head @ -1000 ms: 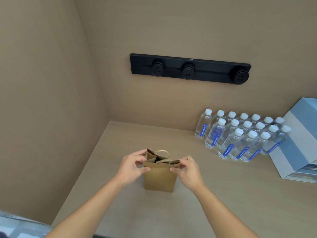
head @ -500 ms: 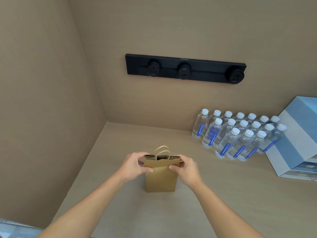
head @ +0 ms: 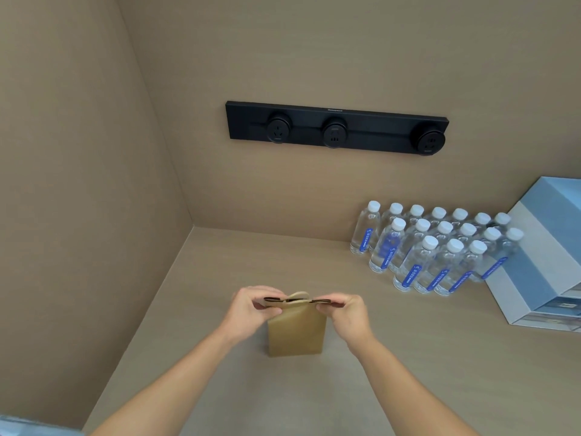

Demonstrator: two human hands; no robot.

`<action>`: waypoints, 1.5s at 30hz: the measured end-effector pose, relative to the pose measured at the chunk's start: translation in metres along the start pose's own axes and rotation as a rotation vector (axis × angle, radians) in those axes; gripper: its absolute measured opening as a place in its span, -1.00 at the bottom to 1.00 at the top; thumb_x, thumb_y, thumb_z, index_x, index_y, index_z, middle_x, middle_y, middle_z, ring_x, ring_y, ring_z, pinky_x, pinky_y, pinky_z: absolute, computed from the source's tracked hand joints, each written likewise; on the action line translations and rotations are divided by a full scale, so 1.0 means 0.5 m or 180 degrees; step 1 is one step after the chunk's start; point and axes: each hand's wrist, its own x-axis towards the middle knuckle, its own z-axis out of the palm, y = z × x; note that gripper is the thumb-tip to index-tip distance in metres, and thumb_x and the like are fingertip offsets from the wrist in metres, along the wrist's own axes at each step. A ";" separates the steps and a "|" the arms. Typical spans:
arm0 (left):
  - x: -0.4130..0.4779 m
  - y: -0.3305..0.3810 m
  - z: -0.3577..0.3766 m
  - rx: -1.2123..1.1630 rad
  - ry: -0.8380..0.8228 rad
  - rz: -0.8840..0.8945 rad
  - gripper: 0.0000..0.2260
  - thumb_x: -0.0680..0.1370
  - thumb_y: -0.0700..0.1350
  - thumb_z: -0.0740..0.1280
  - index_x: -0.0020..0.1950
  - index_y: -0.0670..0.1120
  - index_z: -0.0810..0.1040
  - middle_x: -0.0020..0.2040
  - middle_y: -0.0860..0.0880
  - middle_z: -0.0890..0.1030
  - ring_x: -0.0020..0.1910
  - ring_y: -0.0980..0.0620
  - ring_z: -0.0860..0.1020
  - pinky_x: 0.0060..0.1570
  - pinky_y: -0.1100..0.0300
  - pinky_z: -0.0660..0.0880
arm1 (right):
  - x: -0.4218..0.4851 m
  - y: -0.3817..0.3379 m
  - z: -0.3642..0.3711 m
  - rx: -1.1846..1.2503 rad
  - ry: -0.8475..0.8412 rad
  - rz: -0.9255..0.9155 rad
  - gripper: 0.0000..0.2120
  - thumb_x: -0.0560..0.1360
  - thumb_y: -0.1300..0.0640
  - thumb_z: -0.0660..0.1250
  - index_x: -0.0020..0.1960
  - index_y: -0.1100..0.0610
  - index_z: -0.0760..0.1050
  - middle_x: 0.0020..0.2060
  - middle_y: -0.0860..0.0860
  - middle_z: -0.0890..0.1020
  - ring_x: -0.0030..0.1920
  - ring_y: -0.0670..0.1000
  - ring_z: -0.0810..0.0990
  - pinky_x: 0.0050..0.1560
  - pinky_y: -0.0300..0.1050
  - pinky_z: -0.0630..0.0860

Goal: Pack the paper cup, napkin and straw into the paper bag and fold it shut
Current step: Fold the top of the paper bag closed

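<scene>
paper bag point(head: 296, 333) stands upright on the counter point(head: 393, 357) straight ahead of you, its flattened top edge running left to right; your left hand point(head: 248, 311) pinches one end, your right hand point(head: 345, 314) the other, equally near.

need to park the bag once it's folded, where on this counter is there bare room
Bare counter runs from the paper bag back to the corner and left wall. More lies between the bag and the water bottles, and in front of the right hand. The back right is crowded: bottles packed against the blue-and-white box.
</scene>
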 end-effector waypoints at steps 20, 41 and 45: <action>-0.057 -0.017 0.051 0.0085 0.0493 -0.0495 -0.65 0.23 -0.08 0.61 -0.22 0.13 0.46 -0.15 -0.02 0.64 -0.16 -0.03 0.62 -0.18 0.02 0.63 | -0.020 0.031 0.017 0.0104 -0.0312 0.0283 -0.50 0.25 0.36 0.58 0.12 0.17 0.50 0.01 0.09 0.66 0.02 0.06 0.63 0.04 -0.04 0.61; 0.007 0.146 -0.009 0.1361 0.0208 -0.1554 -0.70 0.37 0.06 0.41 -0.06 -0.05 0.39 -0.15 -0.02 0.57 -0.33 -0.02 0.62 -0.45 0.20 0.53 | 0.012 -0.139 -0.019 -0.1378 -0.0585 0.0670 -0.41 0.19 -0.20 0.43 0.08 0.07 0.35 -0.01 0.03 0.57 -0.10 0.04 0.64 -0.38 -0.11 0.64; 0.011 0.170 0.000 0.2025 0.0130 -0.1615 -0.71 0.39 -0.15 0.30 0.10 -0.08 0.41 -0.01 -0.10 0.56 -0.20 -0.12 0.62 -0.32 0.07 0.67 | 0.009 -0.167 0.008 -0.2333 -0.0755 0.0568 -0.48 0.23 -0.10 0.43 0.06 0.05 0.28 -0.05 0.03 0.46 -0.18 0.12 0.61 -0.37 -0.09 0.61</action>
